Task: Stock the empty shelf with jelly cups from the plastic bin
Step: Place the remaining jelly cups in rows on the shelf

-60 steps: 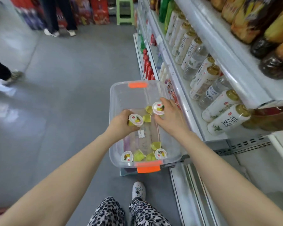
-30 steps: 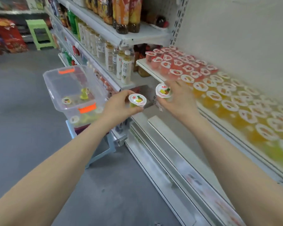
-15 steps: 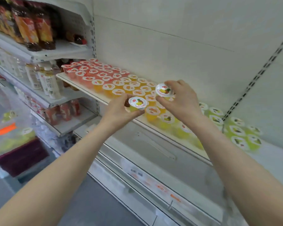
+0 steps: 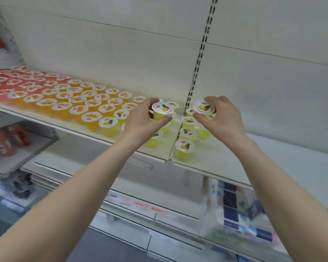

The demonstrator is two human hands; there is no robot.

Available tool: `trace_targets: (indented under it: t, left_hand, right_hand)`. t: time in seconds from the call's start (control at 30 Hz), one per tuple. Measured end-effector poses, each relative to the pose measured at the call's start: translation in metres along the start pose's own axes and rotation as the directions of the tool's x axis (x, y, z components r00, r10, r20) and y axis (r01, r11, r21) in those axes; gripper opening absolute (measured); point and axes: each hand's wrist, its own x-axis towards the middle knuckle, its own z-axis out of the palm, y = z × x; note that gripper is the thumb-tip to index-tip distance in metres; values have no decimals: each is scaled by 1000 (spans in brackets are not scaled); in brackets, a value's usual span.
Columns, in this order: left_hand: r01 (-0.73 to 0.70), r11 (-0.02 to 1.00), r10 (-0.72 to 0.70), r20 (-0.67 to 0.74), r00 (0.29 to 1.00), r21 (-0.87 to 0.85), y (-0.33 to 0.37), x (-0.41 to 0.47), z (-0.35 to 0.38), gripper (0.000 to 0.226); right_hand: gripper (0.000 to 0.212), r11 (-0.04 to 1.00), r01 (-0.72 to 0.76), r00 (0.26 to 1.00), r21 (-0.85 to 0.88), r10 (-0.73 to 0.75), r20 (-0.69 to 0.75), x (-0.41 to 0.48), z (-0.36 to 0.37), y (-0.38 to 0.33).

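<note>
Left hand: Your left hand (image 4: 142,120) is curled round a yellow jelly cup, the left cup (image 4: 162,110). It holds the cup by its sides, lid up, in the air above stocked rows.
Right hand: Your right hand (image 4: 222,118) pinches a second yellow one, the right cup (image 4: 204,108), also lid up and above the shelf (image 4: 225,163).
Shelf: Red cups (image 4: 13,80) fill the far left, then orange cups (image 4: 78,108), then yellow cups (image 4: 187,132) near your hands. To the right the board is bare.
Plastic bin: Not in view.
Risk, knocking neighbours: Your left hand hangs directly over packed cups. If you lower it there, your knuckles probably tip or shove the ones beneath.
Risk, the seam: Two boards meet at a seam (image 4: 175,140) between your hands. A cup set across that joint may sit tilted and topple.
Risk, front edge: The front yellow cup (image 4: 185,149) already stands close to the lip. A nudge from your right wrist could send it off the shelf.
Risk, squeezing: The cup walls look thin and the lids look like peel-off film. A hard pinch may buckle a cup or lift its seal.
Risk, two at once: The lower picture is smeared, so your view is not steady. Setting down both cups together splits your attention, and one may land badly.
</note>
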Motion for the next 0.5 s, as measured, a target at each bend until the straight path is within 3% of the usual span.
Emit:
trace_targets:
  t: [0.1, 0.27, 0.5]
  left_hand:
    - [-5, 999, 5, 4, 1000, -39, 14, 1, 22, 59]
    - [-30, 999, 31, 28, 999, -23, 23, -2, 37, 41]
    - [-36, 999, 36, 41, 999, 7, 20, -3, 40, 52]
  right_hand:
    - [49, 998, -60, 997, -23, 61, 38, -12, -8, 34]
    - [48, 991, -130, 977, 25, 124, 172, -36, 12, 61]
    - [37, 991, -123, 972, 58, 109, 209, -48, 39, 73]
